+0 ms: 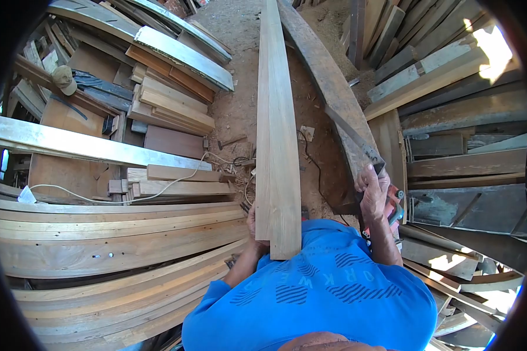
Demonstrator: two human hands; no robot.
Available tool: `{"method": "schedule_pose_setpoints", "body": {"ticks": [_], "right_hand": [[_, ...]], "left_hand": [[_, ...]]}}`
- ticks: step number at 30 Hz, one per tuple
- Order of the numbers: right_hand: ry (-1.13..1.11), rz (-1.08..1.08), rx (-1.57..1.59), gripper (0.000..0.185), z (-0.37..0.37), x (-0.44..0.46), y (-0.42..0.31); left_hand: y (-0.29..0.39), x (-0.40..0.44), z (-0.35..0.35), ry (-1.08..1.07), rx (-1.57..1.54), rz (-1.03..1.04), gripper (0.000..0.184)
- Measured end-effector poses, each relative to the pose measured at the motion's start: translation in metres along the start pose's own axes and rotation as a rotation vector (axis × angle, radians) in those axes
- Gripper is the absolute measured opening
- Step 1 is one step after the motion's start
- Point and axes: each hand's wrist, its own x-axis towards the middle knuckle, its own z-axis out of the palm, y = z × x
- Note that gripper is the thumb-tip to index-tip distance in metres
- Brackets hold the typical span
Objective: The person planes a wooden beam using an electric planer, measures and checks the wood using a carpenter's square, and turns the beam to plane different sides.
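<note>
Two long planed wooden boards (pixel 282 146) lie side by side, stretching away from my body, with their near ends at my blue shirt. The right one reaches slightly closer to me. My left hand (pixel 252 222) is at their left edge near this end, closed against them, its fingers largely hidden behind the wood. On the right, my right hand (pixel 373 190) is closed around the near end of a long, narrow, flat strip (pixel 352 134) with a dark end. That strip slants forward and left over a weathered thick plank (pixel 328 70).
A red power tool (pixel 396 205) sits beside my right forearm. Stacked timber (pixel 117 237) fills the left side, and more planks (pixel 468 164) lean on the right. A pale cord (pixel 129 199) crosses the left stacks; a hammer (pixel 232 141) lies on the dirt floor (pixel 234 70).
</note>
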Motion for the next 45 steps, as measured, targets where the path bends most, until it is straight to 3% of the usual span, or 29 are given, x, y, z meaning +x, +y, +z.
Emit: {"method": "schedule_pose_setpoints", "body": {"ticks": [1,4,7,10,13,14,17,21,24,25,26,29,33,37,45], "right_hand": [[-0.019,-0.030,-0.027,0.017,0.004,0.001,0.000],[0.012,-0.049,-0.039,0.015,0.018,0.004,0.001],[-0.035,-0.057,-0.037,0.013,0.022,0.006,-0.001],[-0.059,-0.083,-0.107,0.015,0.023,0.008,-0.007],[-0.097,-0.124,-0.210,0.016,0.033,0.010,-0.018],[-0.113,-0.144,-0.239,0.016,0.040,0.011,-0.024],[-0.075,-0.491,-0.642,0.019,0.068,0.017,-0.056],[-0.041,-1.043,-0.960,0.019,0.102,0.036,-0.091],[-0.190,-0.582,-1.010,0.017,0.099,0.069,-0.085],[-0.204,-0.485,-1.031,0.014,0.093,0.090,-0.068],[-0.222,-0.390,-1.051,0.013,0.090,0.112,-0.050],[-0.232,-0.346,-1.113,0.016,0.111,0.145,-0.019],[-0.342,-0.524,-1.009,0.013,0.137,0.167,0.031],[-0.338,-0.325,-0.987,0.016,0.142,0.163,0.043],[-0.427,-0.300,-1.041,0.019,0.136,0.167,0.048]], "left_hand": [[-0.006,0.003,0.014,-0.161,-0.063,-0.081,0.089],[-0.014,0.006,0.015,-0.098,-0.256,-0.074,0.102],[-0.010,0.007,0.025,-0.173,-0.328,-0.106,0.098],[0.009,0.003,0.063,-0.182,-0.045,-0.093,0.093],[0.031,-0.005,0.072,0.120,0.212,0.106,0.085],[0.034,-0.007,0.079,0.108,0.325,0.082,0.083],[0.033,-0.008,0.112,0.096,0.591,0.009,0.073],[0.007,0.007,0.125,0.132,0.676,0.049,0.079],[0.000,0.004,0.122,0.111,0.792,0.121,0.083],[0.002,0.000,0.119,0.065,0.780,0.022,0.106],[0.000,-0.002,0.114,0.045,0.794,0.042,0.107],[-0.007,-0.017,0.102,0.043,0.797,0.045,0.110],[-0.013,-0.034,0.105,0.133,0.809,0.017,0.115],[-0.011,-0.038,0.098,0.154,0.812,0.017,0.116],[-0.008,-0.032,0.089,0.121,0.866,0.083,0.117]]}}
